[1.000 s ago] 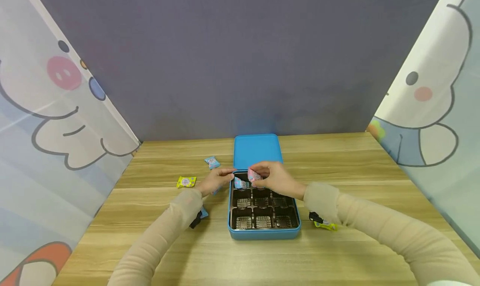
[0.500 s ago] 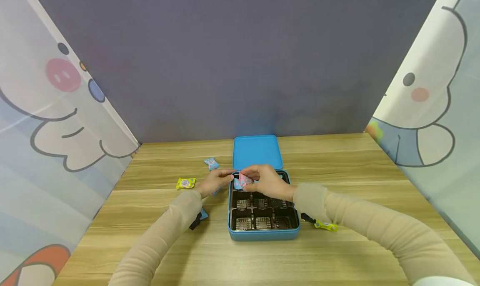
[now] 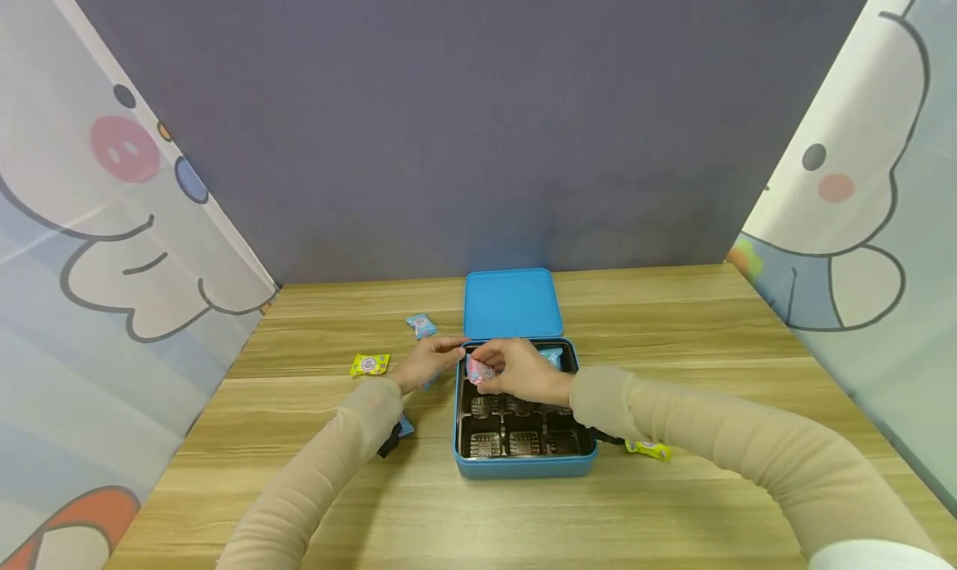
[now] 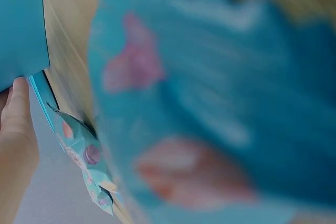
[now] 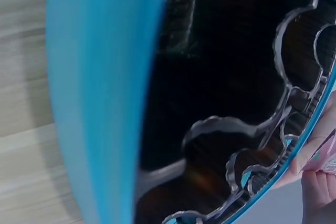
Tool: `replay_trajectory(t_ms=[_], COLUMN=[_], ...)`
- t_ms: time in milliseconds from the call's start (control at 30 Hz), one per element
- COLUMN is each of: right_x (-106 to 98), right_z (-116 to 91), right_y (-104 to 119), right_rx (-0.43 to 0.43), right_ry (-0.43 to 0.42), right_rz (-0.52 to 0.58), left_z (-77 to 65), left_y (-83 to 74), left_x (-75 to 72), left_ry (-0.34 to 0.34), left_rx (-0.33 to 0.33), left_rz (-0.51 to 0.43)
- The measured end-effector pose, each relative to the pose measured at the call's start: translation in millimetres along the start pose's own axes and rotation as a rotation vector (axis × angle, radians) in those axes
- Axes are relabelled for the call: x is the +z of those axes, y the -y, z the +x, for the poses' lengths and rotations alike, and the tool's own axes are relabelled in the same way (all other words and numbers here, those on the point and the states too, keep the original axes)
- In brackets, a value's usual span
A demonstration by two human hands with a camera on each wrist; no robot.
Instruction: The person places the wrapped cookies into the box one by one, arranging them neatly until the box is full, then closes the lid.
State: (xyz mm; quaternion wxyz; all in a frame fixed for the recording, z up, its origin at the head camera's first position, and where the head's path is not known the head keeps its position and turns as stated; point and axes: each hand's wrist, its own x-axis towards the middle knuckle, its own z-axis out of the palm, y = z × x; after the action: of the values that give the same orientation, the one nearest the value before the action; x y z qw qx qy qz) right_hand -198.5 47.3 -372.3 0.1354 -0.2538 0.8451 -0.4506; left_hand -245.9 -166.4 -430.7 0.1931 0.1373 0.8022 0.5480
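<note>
A blue tin (image 3: 523, 468) with a dark tray of compartments stands on the table, its lid (image 3: 512, 302) flat behind it. My right hand (image 3: 527, 374) pinches a pink candy packet (image 3: 478, 369) between thumb and fingers, over the back-left compartment. That packet (image 5: 323, 158) also shows at the right edge of the right wrist view. Part of a blue candy packet (image 3: 552, 356) lies in the back-right compartment; my right hand hides the back-middle one. My left hand (image 3: 428, 362) rests at the tin's back-left rim, fingers (image 4: 20, 95) extended along it.
Left of the tin lie a yellow candy packet (image 3: 370, 365) and several blue ones, including one farther back (image 3: 422, 326) and one near my left wrist (image 3: 406, 426). Another yellow packet (image 3: 648, 449) lies to the right, below my right sleeve. A grey partition (image 3: 478, 121) closes off the back.
My right hand has carried the pink packet leftward and slightly nearer, from the back middle to the back-left compartment. The blue packet at back right has come into view. My left hand stays put.
</note>
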Motion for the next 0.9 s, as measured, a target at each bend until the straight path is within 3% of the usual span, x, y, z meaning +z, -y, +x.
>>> replay_trajectory(t_ms=[433,900], right_x=[7,8], right_z=[3,4], right_y=[-6,-14], right_rx=[-0.009,-0.014], right_ry=[0.055,0.077], right_rz=[-0.048,0.014], left_z=[1.8,2.0], left_y=[4.3,2.4], left_x=[-0.9,-0.4], left_ry=[-0.008,-0.001], left_rx=[-0.005,0.008], left_rz=[-0.016,-0.003])
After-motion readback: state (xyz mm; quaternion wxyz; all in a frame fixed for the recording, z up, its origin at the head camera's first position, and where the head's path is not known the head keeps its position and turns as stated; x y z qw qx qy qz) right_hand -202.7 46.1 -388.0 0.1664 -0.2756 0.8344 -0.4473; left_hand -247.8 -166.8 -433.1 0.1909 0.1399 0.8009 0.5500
